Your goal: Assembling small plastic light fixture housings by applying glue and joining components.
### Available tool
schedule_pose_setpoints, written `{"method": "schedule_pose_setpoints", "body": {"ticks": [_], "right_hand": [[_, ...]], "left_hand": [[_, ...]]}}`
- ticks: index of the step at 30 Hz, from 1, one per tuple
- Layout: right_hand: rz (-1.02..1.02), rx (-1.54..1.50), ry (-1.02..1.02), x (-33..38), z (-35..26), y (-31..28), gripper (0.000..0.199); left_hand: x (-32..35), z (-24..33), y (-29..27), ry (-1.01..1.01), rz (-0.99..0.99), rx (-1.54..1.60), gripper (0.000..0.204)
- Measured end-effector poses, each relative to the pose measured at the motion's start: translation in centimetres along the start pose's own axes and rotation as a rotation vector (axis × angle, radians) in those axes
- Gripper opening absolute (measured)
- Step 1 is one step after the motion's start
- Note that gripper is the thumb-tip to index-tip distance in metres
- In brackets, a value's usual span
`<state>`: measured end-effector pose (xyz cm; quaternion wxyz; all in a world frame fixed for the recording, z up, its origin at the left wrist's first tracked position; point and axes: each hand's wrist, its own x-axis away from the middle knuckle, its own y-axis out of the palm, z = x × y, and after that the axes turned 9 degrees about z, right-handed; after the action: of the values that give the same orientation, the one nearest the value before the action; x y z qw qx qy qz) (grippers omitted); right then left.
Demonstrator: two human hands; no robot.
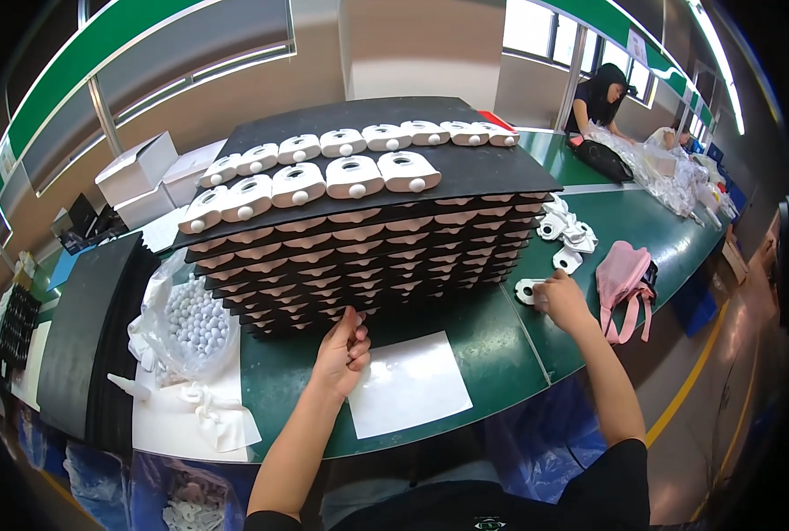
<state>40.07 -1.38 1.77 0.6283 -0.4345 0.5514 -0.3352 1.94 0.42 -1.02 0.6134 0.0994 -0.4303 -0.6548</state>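
I find the white casing point(524, 290) at the fingertips of the right hand point(561, 298), extending left, long axis roughly crosswise; that hand is nearer. I cannot confirm its grasp; the left hand point(344, 350) is pinched, contents unclear.

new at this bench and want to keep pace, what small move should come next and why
I'd probably have the right hand lift the white part nearest it and bring it over the paper sheet: that hand is at the part's edge, and the sheet lies near the left hand.
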Motion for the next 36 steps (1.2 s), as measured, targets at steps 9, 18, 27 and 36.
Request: {"method": "schedule_pose_setpoints", "body": {"ticks": [9, 18, 27, 36], "right_hand": [[0.295, -0.33, 0.042, 0.8, -8.3, -4.4, 0.009], [-0.067, -1.5, 0.311, 1.4, -18.0, 1.8, 0.013], [-0.085, -1.356, 0.286, 0.9, -20.1, 3.8, 0.012], [0.008, -1.31, 0.282, 1.1, -20.1, 3.4, 0.011]], "left_hand": [[0.3, 0.1, 0.6, 0.021, -0.014, 0.013, 0.033], [0.3, 0.1, 0.6, 0.08, -0.016, 0.04, 0.023], [0.2, 0.0, 0.4, 0.126, -0.029, 0.003, 0.015], [0.1, 0.0, 0.3, 0.095, -0.012, 0.034, 0.016]]}}
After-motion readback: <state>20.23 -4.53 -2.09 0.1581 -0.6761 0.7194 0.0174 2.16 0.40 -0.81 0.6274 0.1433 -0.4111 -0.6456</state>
